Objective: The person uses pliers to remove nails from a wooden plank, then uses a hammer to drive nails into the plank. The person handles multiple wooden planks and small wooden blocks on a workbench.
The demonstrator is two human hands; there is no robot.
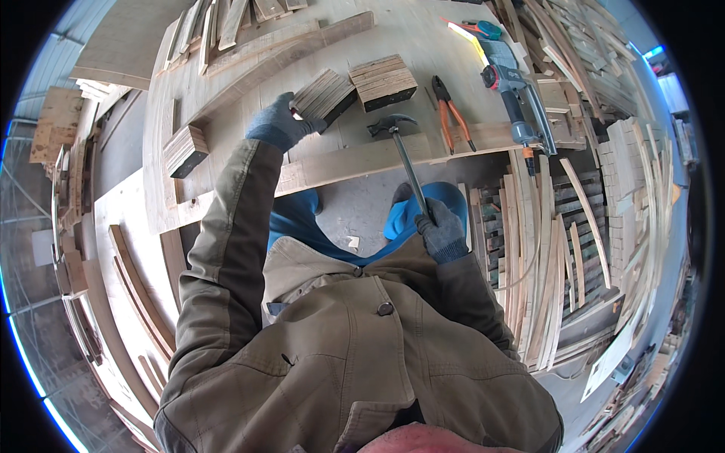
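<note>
My left hand [279, 124], in a grey work glove, grips the near left edge of a layered wooden block [323, 94] with a dark side, which lies tilted on the wooden tabletop [260, 162]. A second block [384, 78] of the same kind stands just right of it. Down by my right knee, my right hand [442, 234], gloved too, is closed round the handle of a claw hammer [405, 161]. The hammer's head rests over the table's near edge, below the second block. Pincers [450, 115] with orange handles lie to the right of the hammer head.
A nail gun [517, 106] lies at the table's right side, near a teal tape measure [489, 30]. Another wooden block [185, 151] sits at the left. Long wooden strips [283, 64] cross the far side. Stacked slats [529, 264] fill the right.
</note>
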